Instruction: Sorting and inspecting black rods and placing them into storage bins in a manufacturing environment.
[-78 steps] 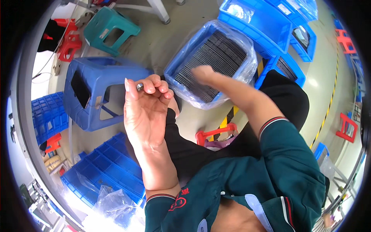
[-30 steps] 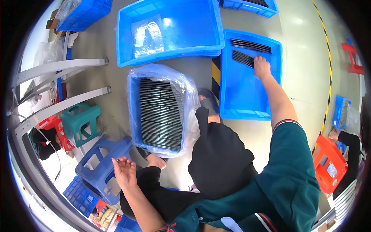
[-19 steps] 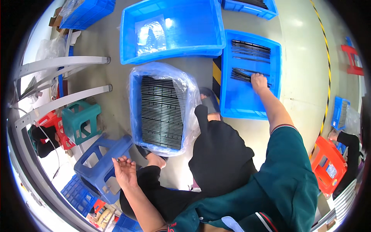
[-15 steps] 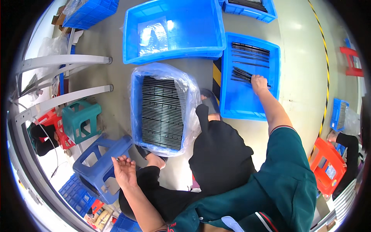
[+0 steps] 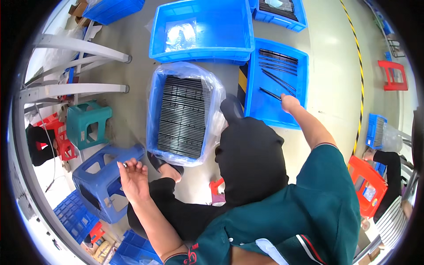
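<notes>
My right hand [image 5: 290, 104] is closed on the end of thin black strips [image 5: 270, 93], held over the shallow blue bin [image 5: 265, 112] on the right; how many are in the grip I cannot tell. Beyond them, a few loose black strips [image 5: 278, 79] lie slanted in that bin, and more strips [image 5: 278, 56] lie in rows at its far end. My left hand [image 5: 134, 180] is raised palm up beside the blue stool, its fingers curled around a small dark thing too little to name. A bag-lined blue crate [image 5: 153, 115] full of stacked black strips [image 5: 181, 117] stands between my hands.
A large blue bin [image 5: 221, 37] with a clear plastic bag [image 5: 181, 34] inside stands ahead. Another bin of strips [image 5: 282, 15] is at the far right. On the left are a blue stool [image 5: 95, 176], a green stool [image 5: 88, 123] and white frame legs [image 5: 79, 90].
My right hand has drawn toward me with fewer strips than the fanned bundle before; a few now lie apart in the bin. The left hand keeps its curled pose. The whole view has shifted slightly.
</notes>
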The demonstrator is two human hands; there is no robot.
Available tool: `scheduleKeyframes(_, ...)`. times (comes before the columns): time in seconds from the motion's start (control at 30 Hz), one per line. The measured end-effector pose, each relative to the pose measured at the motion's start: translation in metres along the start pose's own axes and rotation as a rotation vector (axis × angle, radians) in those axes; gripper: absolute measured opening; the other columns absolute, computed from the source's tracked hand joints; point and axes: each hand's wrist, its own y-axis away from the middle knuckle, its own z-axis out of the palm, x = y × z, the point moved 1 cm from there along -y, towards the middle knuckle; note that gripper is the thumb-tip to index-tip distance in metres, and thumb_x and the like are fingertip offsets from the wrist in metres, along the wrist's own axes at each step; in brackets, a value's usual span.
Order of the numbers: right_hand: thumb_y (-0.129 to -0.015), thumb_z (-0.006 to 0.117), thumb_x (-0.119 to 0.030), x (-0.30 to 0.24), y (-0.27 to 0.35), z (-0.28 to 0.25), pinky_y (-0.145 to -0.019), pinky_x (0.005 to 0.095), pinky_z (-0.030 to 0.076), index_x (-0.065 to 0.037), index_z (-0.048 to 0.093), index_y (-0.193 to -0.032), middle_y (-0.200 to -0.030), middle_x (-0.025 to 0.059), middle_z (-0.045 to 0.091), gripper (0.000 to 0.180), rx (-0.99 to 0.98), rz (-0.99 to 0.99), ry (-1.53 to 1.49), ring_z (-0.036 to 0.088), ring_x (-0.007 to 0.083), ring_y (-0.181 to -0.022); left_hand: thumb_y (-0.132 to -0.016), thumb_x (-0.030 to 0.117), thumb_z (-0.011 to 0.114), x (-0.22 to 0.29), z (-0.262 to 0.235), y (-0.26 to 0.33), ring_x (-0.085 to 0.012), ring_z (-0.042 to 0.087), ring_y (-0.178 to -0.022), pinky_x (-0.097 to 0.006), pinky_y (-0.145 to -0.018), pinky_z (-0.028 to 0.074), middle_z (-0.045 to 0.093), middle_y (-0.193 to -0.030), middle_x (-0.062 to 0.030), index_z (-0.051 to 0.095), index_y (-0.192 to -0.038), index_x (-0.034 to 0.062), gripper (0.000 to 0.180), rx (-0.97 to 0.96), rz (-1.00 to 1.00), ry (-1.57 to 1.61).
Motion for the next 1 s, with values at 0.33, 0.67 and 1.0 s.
scheduleKeyframes(0.33,-0.079,0.059,-0.013,-0.023,0.036,-0.037,-0.074,0.0375,0.054,-0.007,0.068,-0.101,-0.103,0.0110,0.066,0.024,-0.130,0.025,0.594,0.065,0.0266,-0.092,-0.092,0.036,0.052,0.017,0.008,0.027,-0.0162,0.045,-0.075,-0.030,-0.068,0.039,0.050,-0.084,-0.0046,0.051,-0.081,0.0073,0.030,-0.225,0.052,0.104)
scheduleKeyframes(0.67,-0.075,0.063,-0.014,0.002,0.023,0.007,-0.069,0.0451,0.055,-0.009,0.070,-0.097,-0.109,0.0107,0.064,0.023,0.064,0.146,0.303,0.065,0.0266,-0.093,-0.090,0.035,0.055,0.028,-0.002,0.042,-0.0161,0.050,-0.072,-0.030,-0.065,0.042,0.054,-0.079,-0.0051,0.052,-0.079,0.0063,0.031,-0.143,0.129,0.157)
scheduleKeyframes(1.0,-0.086,0.055,-0.045,0.012,0.078,-0.027,-0.030,0.0342,0.029,-0.007,0.043,-0.054,-0.045,0.0068,0.042,0.052,0.138,0.232,-0.814,0.039,0.0209,-0.031,-0.090,0.035,0.057,0.055,-0.011,0.056,-0.0156,0.052,-0.069,-0.030,-0.062,0.045,0.057,-0.076,-0.0048,0.055,-0.079,0.0066,0.030,-0.081,0.180,0.217)
